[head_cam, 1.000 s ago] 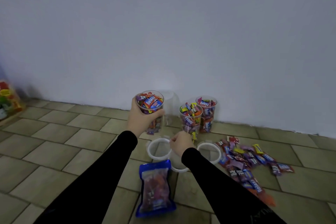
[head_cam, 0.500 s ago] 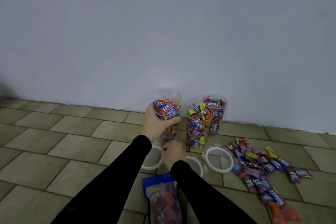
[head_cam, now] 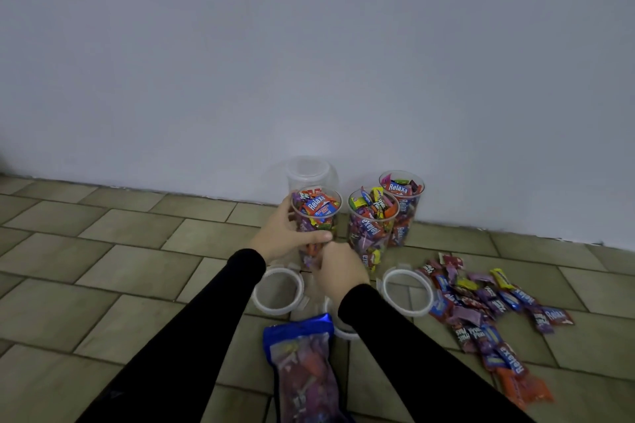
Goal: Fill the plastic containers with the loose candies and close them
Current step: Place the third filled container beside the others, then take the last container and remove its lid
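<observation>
My left hand [head_cam: 278, 233] grips a clear plastic container [head_cam: 316, 206] full of wrapped candies and holds it upright just above the floor. My right hand [head_cam: 340, 269] is curled at the base of that container, and its fingers are hidden from me. Two more filled containers [head_cam: 372, 227] [head_cam: 402, 203] stand to the right by the wall. An empty clear container [head_cam: 311, 171] stands behind the held one. White ring lids lie on the tiles: one [head_cam: 275, 311] on the left, one [head_cam: 405, 272] on the right, and one [head_cam: 343, 333] partly under my right arm. Loose candies [head_cam: 488, 306] are scattered at the right.
A blue candy bag [head_cam: 302, 364] lies on the tiled floor between my forearms. An orange wrapper [head_cam: 525, 388] lies at the near end of the candy pile. The pale wall [head_cam: 309, 62] rises right behind the containers.
My left hand has brought the filled container right, closer to the other two. My right hand has risen from the lids to the container's base. The view has shifted left.
</observation>
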Tool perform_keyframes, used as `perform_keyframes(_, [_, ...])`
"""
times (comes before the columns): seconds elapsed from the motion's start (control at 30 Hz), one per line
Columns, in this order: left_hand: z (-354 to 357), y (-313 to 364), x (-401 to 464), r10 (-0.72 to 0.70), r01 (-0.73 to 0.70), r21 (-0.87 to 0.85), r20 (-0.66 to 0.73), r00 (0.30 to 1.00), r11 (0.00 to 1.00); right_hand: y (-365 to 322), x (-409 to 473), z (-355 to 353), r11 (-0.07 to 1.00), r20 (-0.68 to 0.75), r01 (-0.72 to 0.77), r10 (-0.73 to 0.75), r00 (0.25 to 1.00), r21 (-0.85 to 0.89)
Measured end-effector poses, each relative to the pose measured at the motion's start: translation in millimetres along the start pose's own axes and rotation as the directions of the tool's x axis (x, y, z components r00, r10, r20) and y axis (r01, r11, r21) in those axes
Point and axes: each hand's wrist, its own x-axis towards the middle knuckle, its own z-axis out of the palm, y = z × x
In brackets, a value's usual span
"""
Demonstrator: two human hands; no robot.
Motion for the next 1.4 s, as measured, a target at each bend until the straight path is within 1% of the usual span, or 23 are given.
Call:
perform_keyframes(0.07, [-14,-6,-4,-0.02,0.014,0.08,0.073,0.997,0.997,-2,-1,-20,1.0,-0.01,0.029,-0.03,1.0,-0.011])
perform_keyframes(0.1, [-20,-8,-8,-0.035,0.027,0.103,0.08,0.996,0.994,-3,-2,-28,0.999,-0.016,0.045,-0.045,0.999,-0.016])
perform_keyframes(0.2, [-28,-12,-16,-0.12,0.116,0.139,0.021,0.993,0.984,-8,3,-48,0.995,-0.077,0.087,-0.09,0.993,-0.045])
perform_keyframes(0.27, [-32,-14,-13,-0.123,0.132,0.226,-0.054,0.991,0.965,-12,11,-62,0.992,-0.136,0.117,-0.123,0.983,-0.048])
perform_keyframes(0.37, [-38,-15,-3,-0.061,0.119,0.453,-0.139,0.988,0.884,-15,28,-84,0.985,-0.22,0.17,-0.162,0.962,0.018])
perform_keyframes(0.43, [-40,-18,4,-0.064,0.137,0.555,-0.15,0.987,0.82,-12,41,-93,0.977,-0.204,0.212,-0.208,0.957,0.0])
perform_keyframes(0.5, [-42,-21,12,-0.07,0.151,0.611,-0.154,0.986,0.777,-7,57,-96,0.975,-0.18,0.22,-0.221,0.959,-0.022])
perform_keyframes(0.57, [-44,-22,21,-0.078,0.173,0.577,-0.185,0.98,0.798,-3,72,-96,0.983,-0.161,0.181,-0.174,0.972,0.03])
perform_keyframes(0.67, [-42,-18,38,-0.069,0.168,0.455,-0.227,0.972,0.874,1,92,-97,0.988,-0.098,0.119,-0.109,0.989,0.099])
perform_keyframes(0.83, [-36,-14,67,-0.011,0.077,0.449,-0.149,0.989,0.89,3,115,-95,0.977,0.04,0.058,-0.068,0.997,0.205])
perform_keyframes(0.9, [-37,-16,76,0.008,0.053,0.442,-0.136,0.991,0.896,3,123,-92,0.969,0.046,0.037,-0.05,0.998,0.244])
perform_keyframes(1.07, [-40,-17,79,0.104,-0.04,0.436,-0.125,0.987,0.899,7,127,-88,0.943,0.0,0.037,-0.039,0.999,0.329])
perform_keyframes(1.2, [-48,-15,71,0.223,-0.101,0.524,-0.175,0.959,0.845,3,117,-90,0.906,-0.064,0.107,-0.089,0.994,0.409])
perform_keyframes(1.27, [-54,-10,67,0.304,-0.142,0.561,-0.207,0.93,0.816,-3,109,-95,0.873,-0.11,0.153,-0.115,0.987,0.462])
perform_keyframes(1.33, [-59,1,62,0.395,-0.197,0.587,-0.23,0.889,0.785,-9,101,-102,0.846,-0.192,0.214,-0.134,0.972,0.488])
perform_keyframes(1.4, [-61,14,54,0.509,-0.261,0.622,-0.259,0.821,0.738,-16,90,-110,0.815,-0.291,0.274,-0.136,0.947,0.511])
